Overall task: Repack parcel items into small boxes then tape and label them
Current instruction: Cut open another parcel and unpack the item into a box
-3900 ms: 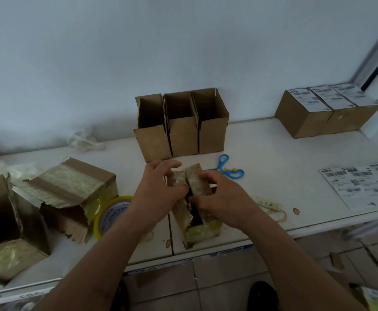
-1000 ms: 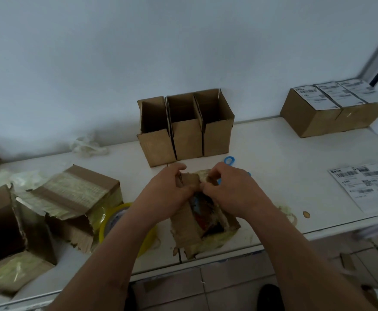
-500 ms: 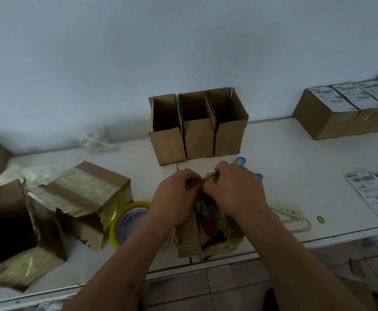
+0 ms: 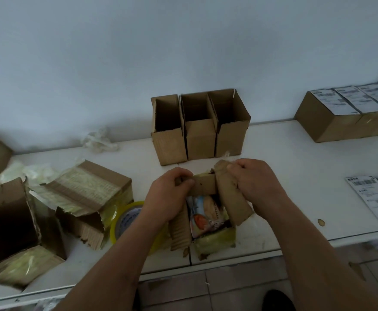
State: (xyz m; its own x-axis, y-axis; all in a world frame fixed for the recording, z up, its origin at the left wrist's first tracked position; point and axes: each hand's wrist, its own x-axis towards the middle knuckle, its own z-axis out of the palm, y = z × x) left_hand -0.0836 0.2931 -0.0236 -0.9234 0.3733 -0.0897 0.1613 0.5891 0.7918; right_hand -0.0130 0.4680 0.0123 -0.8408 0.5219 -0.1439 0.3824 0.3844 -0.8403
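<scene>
Right at the near edge of the white table (image 4: 295, 176), a small torn brown cardboard parcel (image 4: 208, 212) stands with its top flaps pulled apart. The left hand (image 4: 168, 198) pinches the end of a narrow cardboard flap (image 4: 202, 186) between thumb and curled fingers, while the right hand (image 4: 255, 187) grips the wider flap (image 4: 233, 198) on the parcel's 3 o'clock side, fingers curled over its upper edge. Between the flaps a colourful printed packet (image 4: 203, 215) shows inside the parcel (its print is too blurred to read). Yellowish tape (image 4: 215, 243) clings to the parcel's near wall.

At 12 o'clock from the parcel, three open-topped small brown cardboard boxes (image 4: 200, 140) stand upright in a row, touching one another, against the pale wall (image 4: 183, 52). At 9 o'clock, partly hidden behind the left forearm, lies a yellow-rimmed roll of tape (image 4: 125, 218). Farther out at 9 o'clock sits a ripped-open cardboard box with yellowish tape across its lid (image 4: 87, 194), and beyond it, at the picture's edge, a larger torn open carton (image 4: 8, 221). Crumpled clear plastic wrap (image 4: 98, 142) lies near the wall at 10 o'clock.

At 2 o'clock, well apart from the parcel, three closed brown boxes with white labels on top (image 4: 345, 113) sit side by side. At 3 o'clock a white sheet of barcode labels (image 4: 376, 194) lies flat on the table.
</scene>
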